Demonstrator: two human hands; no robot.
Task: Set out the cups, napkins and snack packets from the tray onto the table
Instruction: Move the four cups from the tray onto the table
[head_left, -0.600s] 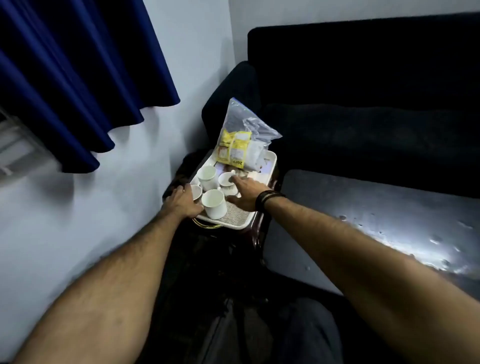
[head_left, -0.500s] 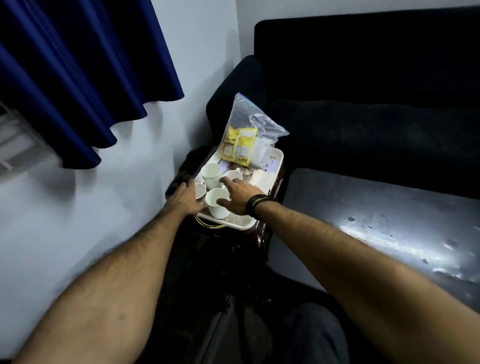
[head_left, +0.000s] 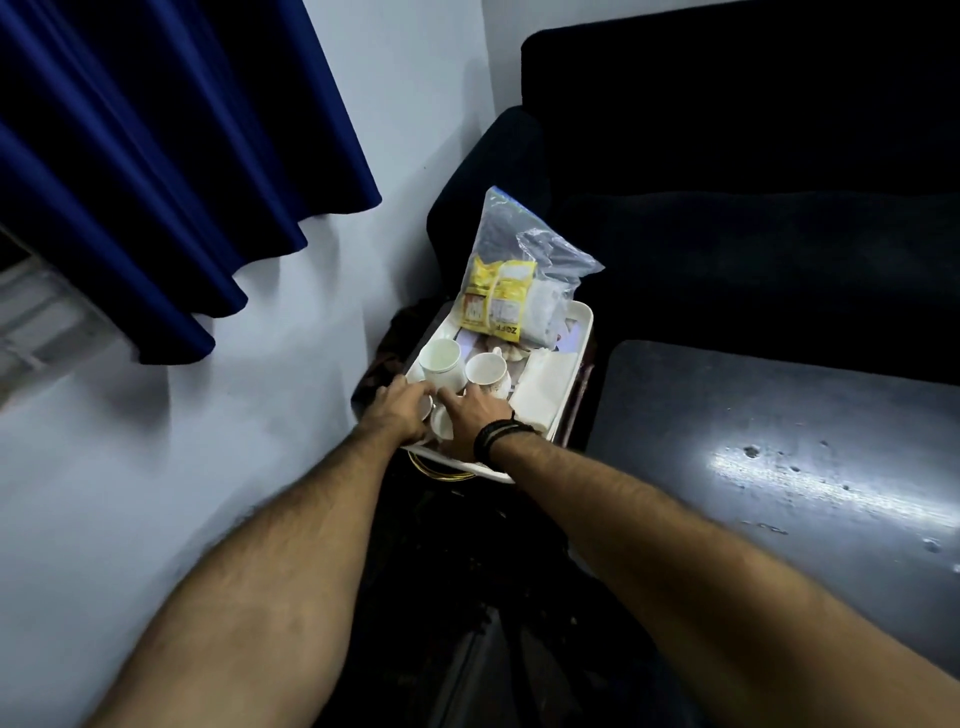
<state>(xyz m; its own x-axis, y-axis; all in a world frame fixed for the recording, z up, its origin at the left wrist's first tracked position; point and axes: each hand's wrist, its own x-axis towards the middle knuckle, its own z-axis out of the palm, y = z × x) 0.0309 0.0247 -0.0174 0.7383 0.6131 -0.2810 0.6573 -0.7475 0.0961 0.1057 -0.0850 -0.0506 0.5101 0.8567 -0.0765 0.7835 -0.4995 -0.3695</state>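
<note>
Nothing is sitting on the dark desk (head_left: 779, 457) yet — every item is waiting in the white tray (head_left: 582, 325) just left of it. Two cups (head_left: 440, 358) are standing mid-tray, napkins (head_left: 545, 387) right of them, the snack bag (head_left: 511, 280) behind. Both the left hand (head_left: 397, 413) and right hand (head_left: 475, 418) are curling over the tray's nearest cups (head_left: 441, 422) — whether either is gripping, I cannot tell.

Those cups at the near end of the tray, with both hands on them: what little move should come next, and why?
Probably close the fingers and lift a cup toward the dark table. Both the left hand and the right hand already rest over the near cups in the white tray. Nothing from the tray is on the table yet. Whether either grip is closed cannot be told.
</note>
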